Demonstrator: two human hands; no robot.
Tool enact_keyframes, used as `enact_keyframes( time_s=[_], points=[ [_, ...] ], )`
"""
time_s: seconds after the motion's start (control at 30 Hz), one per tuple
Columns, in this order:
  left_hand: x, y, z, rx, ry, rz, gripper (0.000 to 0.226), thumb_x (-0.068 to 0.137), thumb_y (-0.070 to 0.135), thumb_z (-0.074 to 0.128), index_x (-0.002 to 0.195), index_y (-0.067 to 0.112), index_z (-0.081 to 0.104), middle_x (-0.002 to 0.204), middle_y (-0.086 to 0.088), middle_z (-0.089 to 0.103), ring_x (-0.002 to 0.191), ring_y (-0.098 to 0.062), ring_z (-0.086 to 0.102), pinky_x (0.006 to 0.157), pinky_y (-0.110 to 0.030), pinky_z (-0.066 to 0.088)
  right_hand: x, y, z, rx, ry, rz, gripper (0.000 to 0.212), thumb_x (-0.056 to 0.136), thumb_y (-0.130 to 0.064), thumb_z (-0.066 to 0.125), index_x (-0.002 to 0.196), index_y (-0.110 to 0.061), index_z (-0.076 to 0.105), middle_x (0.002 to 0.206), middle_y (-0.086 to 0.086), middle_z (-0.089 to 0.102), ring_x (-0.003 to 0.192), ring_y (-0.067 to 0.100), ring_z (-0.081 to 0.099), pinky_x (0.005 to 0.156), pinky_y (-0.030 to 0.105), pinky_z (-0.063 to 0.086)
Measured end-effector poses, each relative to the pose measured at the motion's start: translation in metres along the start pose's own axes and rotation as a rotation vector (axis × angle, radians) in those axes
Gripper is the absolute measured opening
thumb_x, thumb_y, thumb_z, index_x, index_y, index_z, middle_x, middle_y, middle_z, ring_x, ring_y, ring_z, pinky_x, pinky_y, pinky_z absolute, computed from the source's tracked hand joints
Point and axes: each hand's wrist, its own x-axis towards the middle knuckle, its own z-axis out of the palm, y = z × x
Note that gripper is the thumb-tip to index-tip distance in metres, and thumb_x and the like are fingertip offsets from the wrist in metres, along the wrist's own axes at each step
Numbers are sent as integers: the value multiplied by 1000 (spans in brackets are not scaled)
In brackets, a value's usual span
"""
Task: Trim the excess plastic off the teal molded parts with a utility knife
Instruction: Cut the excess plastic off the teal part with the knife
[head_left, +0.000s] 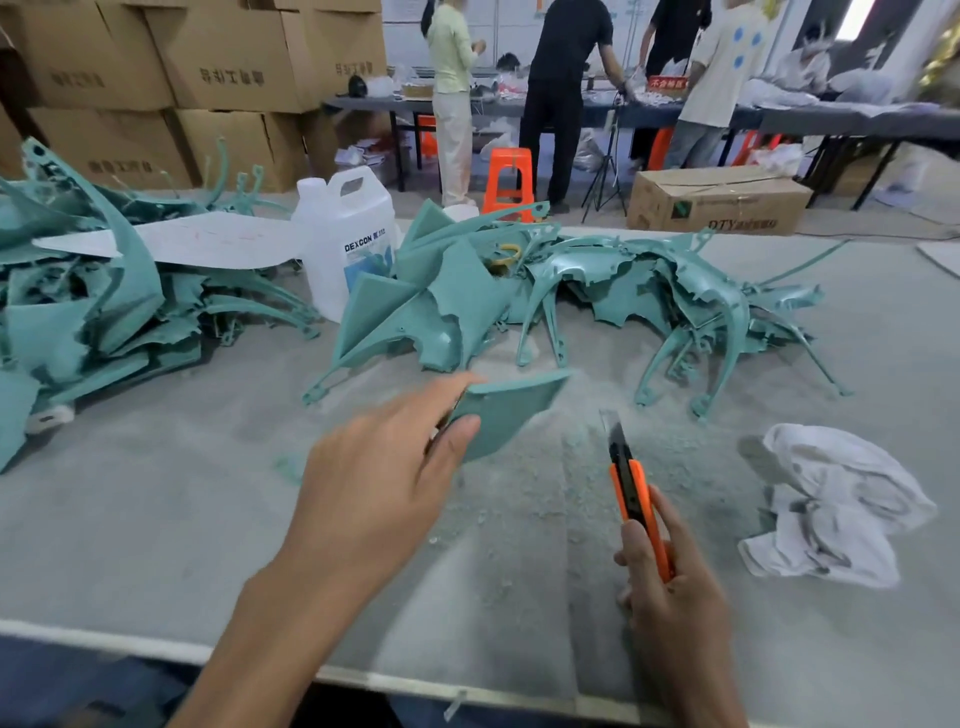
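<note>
Here the left hand (384, 467) pinches a flat teal piece (506, 410) between thumb and fingers and holds it a little above the counter (156, 545). I cannot tell if this piece is a finished part or only an offcut. The right hand (670, 587) is closed around the orange utility knife (631, 483), whose blade (609, 418) is pushed out and points away from the person, apart from the piece.

The other teal molded parts (597, 291) lie in a heap behind, with ragged edges that look untrimmed. A second heap (104, 312) is at the far left, beside a white DEXCON jug (345, 239). Fine shavings (545, 493) cover the counter under the hands, and a white rag (831, 509) lies to the right.

To do this step well, I think the piece should be steadied against the counter before the blade meets it. The holding fingers should stay behind the cutting line, never in front of it. Shallow strokes away from the body, following the molded edge, seem safer than one deep cut. A blade pushed out this far may bend or slip.
</note>
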Motion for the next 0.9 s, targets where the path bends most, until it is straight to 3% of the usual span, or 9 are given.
enact_keyframes(
  time_s=[0.13,0.2,0.27,0.43,0.57,0.67,0.73,0.8,0.9],
  points=[
    [16,13,10,133,61,138,33,97,44,49,130,44,51,101,12,72,84,-24,67,59,-38,54,0,3,3,83,0,24,43,86,-61,56,128,-58,51,82,-7,73,56,18,65,58,45,59],
    [27,13,26,192,31,150,29,95,42,60,123,37,55,90,5,73,78,-30,67,56,-35,47,1,3,2,90,-5,16,33,92,-48,59,122,-59,53,78,-6,72,48,16,62,47,36,54],
    [36,12,46,259,-124,58,29,97,45,57,123,35,49,87,2,72,80,-31,66,58,-33,37,1,3,0,75,-10,4,35,95,-38,60,119,-61,52,75,-8,72,45,15,62,43,27,51],
    [31,1,75,359,-268,39,37,103,38,41,139,45,37,91,3,68,77,-28,64,57,-32,36,1,6,-1,75,-31,23,45,92,-30,58,124,-61,50,85,-11,73,61,18,67,61,46,59],
    [23,-23,59,303,-476,62,82,93,25,40,143,68,-9,93,9,58,79,-25,54,60,-35,36,0,0,-2,104,-31,-14,54,97,-21,57,118,-70,47,79,-10,72,50,15,64,44,27,51],
    [28,-33,48,264,-589,7,84,100,22,36,136,72,-22,106,5,59,94,-27,57,72,-39,45,1,-2,-1,151,-34,7,50,98,-23,55,121,-66,48,80,-6,71,47,16,62,39,28,47],
    [32,-33,47,219,-593,-3,78,104,26,40,141,69,-14,98,0,58,97,-29,57,77,-38,45,0,-2,-1,150,-57,9,44,99,-26,56,126,-60,48,80,-4,72,47,18,62,39,32,50],
    [37,-32,48,136,-562,-12,61,104,33,44,146,58,8,93,-2,61,100,-29,59,79,-38,46,0,-1,-1,140,-72,23,41,99,-31,57,131,-56,48,78,-2,72,46,20,63,41,35,52],
    [43,-27,52,165,-502,28,32,103,43,42,133,47,31,107,-2,68,106,-29,61,77,-39,47,-1,-1,-1,103,-84,36,33,98,-39,57,129,-50,53,72,-1,71,46,19,63,44,39,55]
  ],
)
